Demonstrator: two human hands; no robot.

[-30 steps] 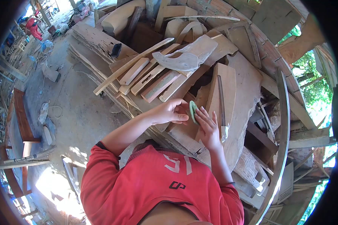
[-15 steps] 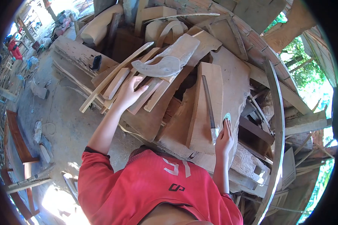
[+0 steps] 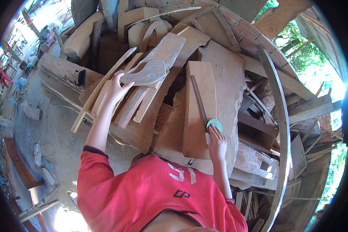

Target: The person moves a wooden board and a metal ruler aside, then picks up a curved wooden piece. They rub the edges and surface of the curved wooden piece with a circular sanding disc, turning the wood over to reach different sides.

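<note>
My left hand (image 3: 116, 89) has its thumb and fingers spread at the left end of a curved grey wooden piece (image 3: 146, 73), gripping its edge. That piece rests on several wooden strips and a grey board (image 3: 164, 50). My right hand (image 3: 217, 146) lies with its fingertips on a round green disc (image 3: 215, 125), at the right edge of a thick wooden block (image 3: 199, 104). A long dark flat tool (image 3: 198, 98) with a pale end lies on the block, beside the disc. Under the block is a wide wooden slab (image 3: 227, 81).
A dark small object (image 3: 81, 78) sits on a rough plank at the left. A long curved strip (image 3: 278, 116) stands at the right, before piled scrap wood. Reddish-brown wooden furniture (image 3: 21, 166) is at the lower left. A distant person in red (image 3: 3, 77) shows at far left.
The view has shifted, so the scene sits further left. My left hand has closed on the curved piece's end. My right hand has moved the green disc from the slab to the block's edge.
</note>
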